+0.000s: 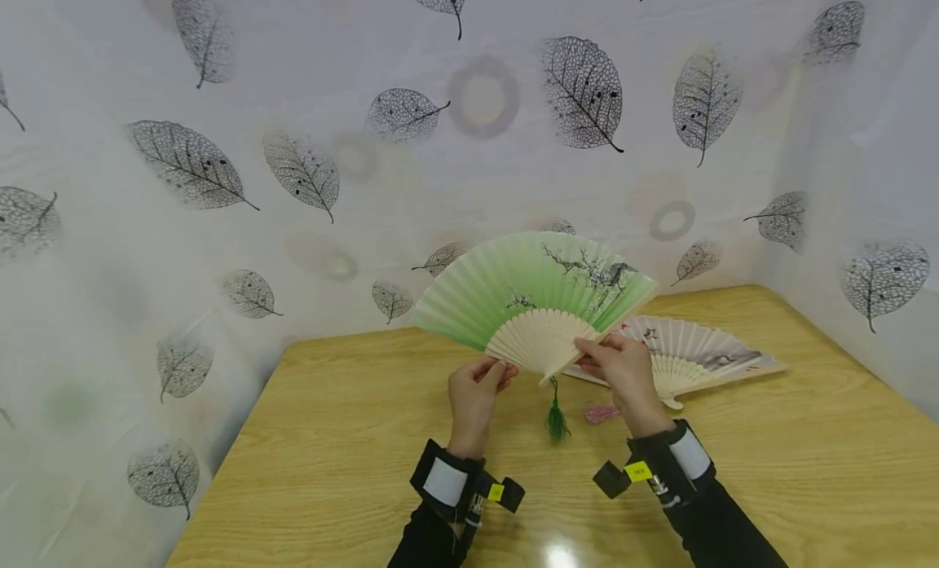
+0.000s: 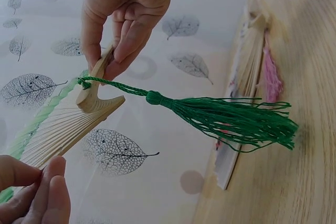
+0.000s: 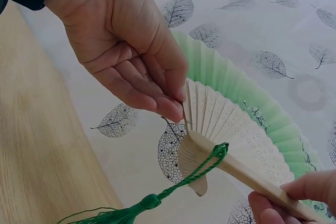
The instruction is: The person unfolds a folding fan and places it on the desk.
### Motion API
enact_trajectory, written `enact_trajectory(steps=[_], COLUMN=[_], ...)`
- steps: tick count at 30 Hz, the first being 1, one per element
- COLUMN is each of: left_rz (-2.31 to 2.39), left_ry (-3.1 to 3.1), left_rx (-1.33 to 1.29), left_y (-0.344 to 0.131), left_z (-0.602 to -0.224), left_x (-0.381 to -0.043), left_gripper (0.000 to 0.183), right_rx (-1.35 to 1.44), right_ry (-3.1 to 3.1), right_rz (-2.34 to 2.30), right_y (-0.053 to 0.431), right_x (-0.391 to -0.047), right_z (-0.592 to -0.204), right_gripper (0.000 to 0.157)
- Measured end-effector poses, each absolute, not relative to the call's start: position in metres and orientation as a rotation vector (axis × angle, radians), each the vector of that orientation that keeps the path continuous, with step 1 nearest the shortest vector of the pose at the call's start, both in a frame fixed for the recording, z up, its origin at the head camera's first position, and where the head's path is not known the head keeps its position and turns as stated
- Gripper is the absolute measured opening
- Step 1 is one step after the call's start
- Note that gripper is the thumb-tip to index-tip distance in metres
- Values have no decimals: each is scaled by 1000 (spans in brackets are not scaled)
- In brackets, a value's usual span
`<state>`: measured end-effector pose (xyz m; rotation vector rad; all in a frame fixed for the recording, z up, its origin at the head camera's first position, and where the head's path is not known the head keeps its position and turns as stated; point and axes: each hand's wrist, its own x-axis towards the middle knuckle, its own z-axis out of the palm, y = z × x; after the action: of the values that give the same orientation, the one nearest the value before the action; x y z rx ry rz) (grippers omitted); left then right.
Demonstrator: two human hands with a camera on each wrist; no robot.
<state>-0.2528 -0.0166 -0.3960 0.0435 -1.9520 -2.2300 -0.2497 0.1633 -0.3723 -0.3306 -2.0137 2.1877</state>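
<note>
A green folding fan with a dark blossom-branch print is spread wide above the table. My left hand pinches its left outer rib between thumb and fingers. On the other side my right hand pinches the right outer rib. In the right wrist view, the fan's pale pierced ribs are fanned out between both hands. From the pivot end hangs a green tassel on a knotted cord, seen close up in the left wrist view.
Behind my right hand, a second open fan, whitish with a grey and red print, lies on the wooden table. Its pink tassel rests beside it. A leaf-patterned sheet surrounds the table at the back and sides.
</note>
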Motion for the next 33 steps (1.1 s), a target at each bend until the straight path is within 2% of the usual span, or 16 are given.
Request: enact_trajectory(steps=[14,21,33], left_rz=[-2224,-2217,-2230], left_ry=[-1925,-1908,-1864], left_rx=[64,75,110], left_y=[-19,-18,-19], left_z=[-394,-394,-394], left_x=[-253,-255,-255], left_gripper=[18,18,17], right_rx=[-297,-310,-323], right_ry=[-1958,-1932,-1880], right_rz=[2279,2303,2376], right_y=[163,162,160], right_x=[-248,-249,-248], right_z=[-369,-371,-371], right_gripper=[23,36,39])
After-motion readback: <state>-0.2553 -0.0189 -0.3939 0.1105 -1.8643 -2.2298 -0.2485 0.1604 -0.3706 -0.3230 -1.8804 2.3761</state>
